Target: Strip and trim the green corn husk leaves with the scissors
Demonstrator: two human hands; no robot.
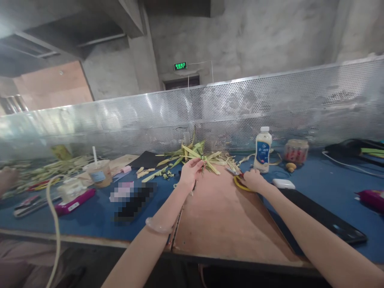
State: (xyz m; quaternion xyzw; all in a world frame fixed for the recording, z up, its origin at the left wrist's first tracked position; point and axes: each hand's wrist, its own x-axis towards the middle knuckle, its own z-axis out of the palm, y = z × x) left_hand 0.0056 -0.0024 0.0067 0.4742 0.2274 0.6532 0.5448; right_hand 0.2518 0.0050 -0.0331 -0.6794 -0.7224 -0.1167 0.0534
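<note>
My left hand (191, 173) is above the far part of a brown board (222, 216), fingers pinched on a small green piece of leaf (203, 161). Just behind it lies a heap of green and pale yellow leaf strips (195, 150), so where the held piece ends is hard to make out. Farther right, my right hand (254, 180) is closed on scissors with yellow handles (242, 186). Their metal blades (232, 171) point left toward the leaf heap, apart from my left hand.
Right of the board stand a labelled bottle (263, 150) and a jar (296, 151), with a white case (283, 183) and dark tablet-like slab (321, 214) nearer. Leftward are a cup with straw (99, 174), a magenta tool (75, 202) and another person's hand (7, 180). A perforated metal screen (168, 116) runs behind.
</note>
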